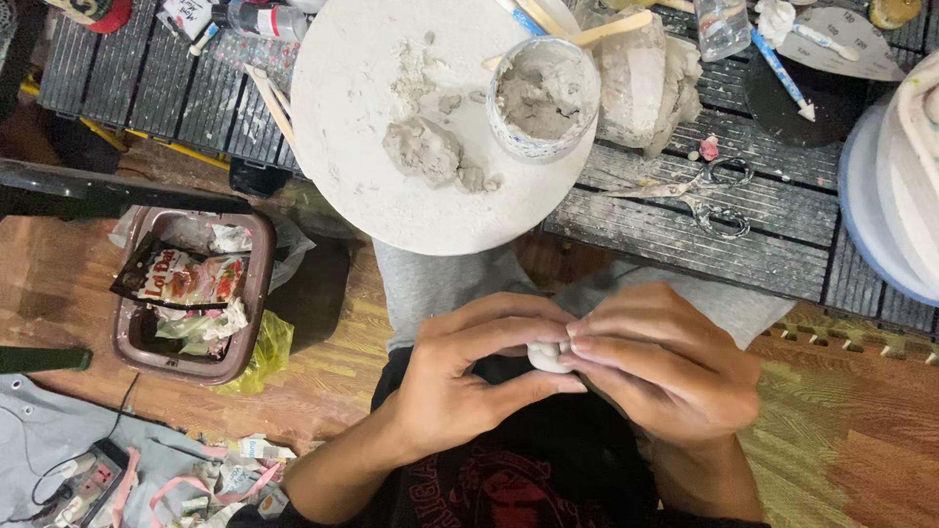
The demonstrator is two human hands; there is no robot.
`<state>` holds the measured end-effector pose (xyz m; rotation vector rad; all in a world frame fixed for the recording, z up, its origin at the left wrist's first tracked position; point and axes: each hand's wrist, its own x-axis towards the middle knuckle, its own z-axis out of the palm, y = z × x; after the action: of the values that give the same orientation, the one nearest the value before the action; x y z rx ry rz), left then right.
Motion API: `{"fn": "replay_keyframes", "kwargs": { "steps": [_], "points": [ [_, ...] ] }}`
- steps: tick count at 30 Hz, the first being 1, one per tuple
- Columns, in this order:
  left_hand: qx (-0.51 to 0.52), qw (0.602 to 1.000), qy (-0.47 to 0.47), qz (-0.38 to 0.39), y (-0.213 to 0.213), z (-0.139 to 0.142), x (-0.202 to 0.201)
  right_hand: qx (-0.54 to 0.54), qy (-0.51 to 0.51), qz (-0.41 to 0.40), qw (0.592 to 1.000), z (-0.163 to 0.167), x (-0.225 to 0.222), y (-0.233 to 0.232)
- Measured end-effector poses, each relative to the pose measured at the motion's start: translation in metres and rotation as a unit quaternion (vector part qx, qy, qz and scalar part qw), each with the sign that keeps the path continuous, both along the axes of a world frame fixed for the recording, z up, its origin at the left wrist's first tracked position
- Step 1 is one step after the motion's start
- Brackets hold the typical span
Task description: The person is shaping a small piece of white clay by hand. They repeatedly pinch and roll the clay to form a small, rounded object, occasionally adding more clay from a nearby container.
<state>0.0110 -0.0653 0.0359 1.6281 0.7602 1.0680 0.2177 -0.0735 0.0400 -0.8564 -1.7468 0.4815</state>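
Head view: both hands meet over the lap, left hand (469, 376) and right hand (660, 367) pinching one small white clay lump (546, 357) between fingertips. Best to press lightly and evenly, turning it, so it doesn't crack. Beyond: one round board (342, 117), one cup (544, 96) of clay, one pair of scissors (699, 196), one bin (191, 293).

Left hand (469, 376) and right hand (665, 367) meet, fingertips pinched together.
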Motion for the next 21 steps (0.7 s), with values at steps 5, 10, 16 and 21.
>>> {"fn": "replay_keyframes", "kwargs": {
  "steps": [5,10,16,21],
  "points": [
    [0.009,1.0,-0.006,0.002,-0.001,0.002,-0.001,-0.034,0.118,0.016,0.992,-0.006,0.008,-0.004],
    [-0.032,0.999,-0.019,-0.011,-0.004,0.005,-0.001,-0.041,0.079,0.02,0.996,-0.007,0.008,-0.004],
    [-0.006,0.999,-0.038,-0.014,-0.008,0.003,-0.002,-0.03,0.051,0.023,0.998,-0.001,0.003,-0.001],
    [-0.006,0.999,-0.038,-0.008,-0.009,0.0,-0.001,-0.037,0.036,0.014,0.999,0.002,0.004,-0.004]
  ]
}}
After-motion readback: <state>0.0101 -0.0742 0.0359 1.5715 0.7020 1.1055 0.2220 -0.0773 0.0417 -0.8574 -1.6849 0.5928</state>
